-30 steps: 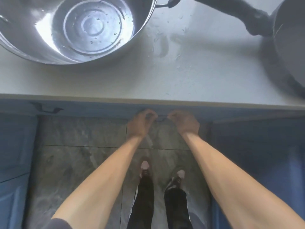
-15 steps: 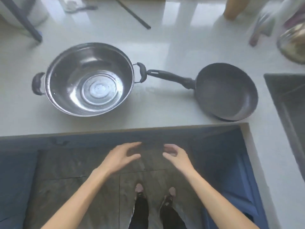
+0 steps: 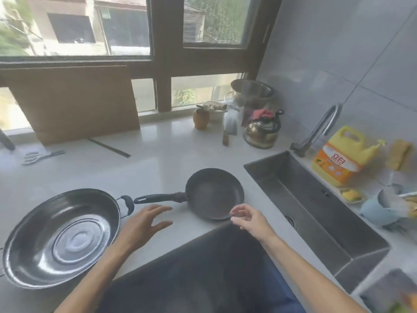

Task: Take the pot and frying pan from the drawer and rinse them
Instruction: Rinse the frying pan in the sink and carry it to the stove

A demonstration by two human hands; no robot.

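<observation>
A second ago both hands were pinched together low at the front edge of the table; now they have risen above it, so the drawer work looks finished and rinsing would come next. The pot (image 3: 62, 238) sits at the left, the frying pan (image 3: 214, 193) just beside it (handle towards the pot), with the sink (image 3: 311, 213) to the right. The left hand (image 3: 144, 224) hovers spread and empty below the pan handle; the right hand (image 3: 249, 219), fingers loosely apart, holds nothing near the pan's rim.
</observation>
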